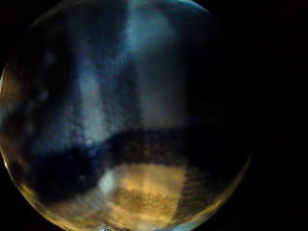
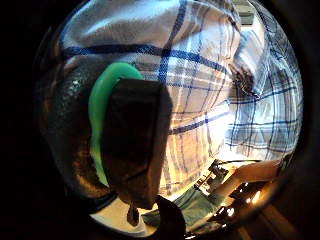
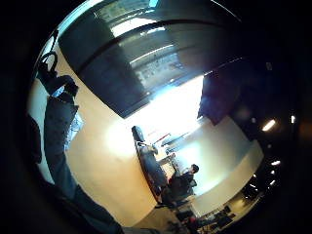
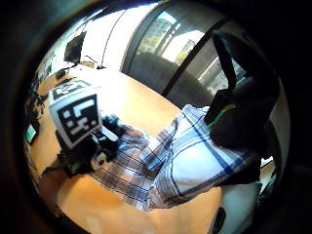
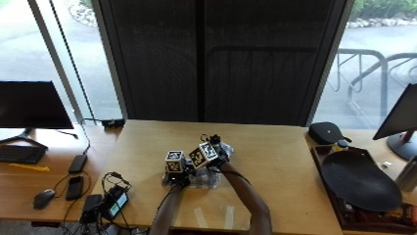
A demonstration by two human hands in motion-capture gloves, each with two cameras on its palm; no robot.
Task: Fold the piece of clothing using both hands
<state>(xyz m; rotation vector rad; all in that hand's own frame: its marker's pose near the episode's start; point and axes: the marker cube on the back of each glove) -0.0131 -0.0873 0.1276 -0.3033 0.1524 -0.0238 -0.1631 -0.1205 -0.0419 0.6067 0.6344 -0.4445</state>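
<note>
A blue-and-white plaid shirt (image 5: 207, 177) is seen bunched near the middle of the wooden table (image 5: 280, 161), gathered between 2 gloved hands held close together. The left hand (image 5: 174, 175) is placed at the garment's left side; in its thumb-side palm view the plaid cloth (image 2: 200, 85) fills most of the frame and a dark gloved finger (image 2: 135, 145) is curled over it, so the left fingers are read as clamped on the cloth. In the little-finger-side view of the same hand only dark, close fabric (image 1: 120, 120) is shown. The right hand (image 5: 218, 155) is raised at the shirt's far right edge; in its thumb-side palm view a gloved finger (image 4: 239, 117) is pressed down on a lifted fold of the plaid cloth (image 4: 190, 165), so the right fingers are read as pinched on it, with the other hand (image 4: 92, 146) seen on the cloth beyond. The rest of the shirt is lying on the table. A dark tray (image 5: 358, 181) is seen on the table to the right, and a monitor (image 5: 33, 105) and mouse (image 5: 43, 198) on the table to the left.
</note>
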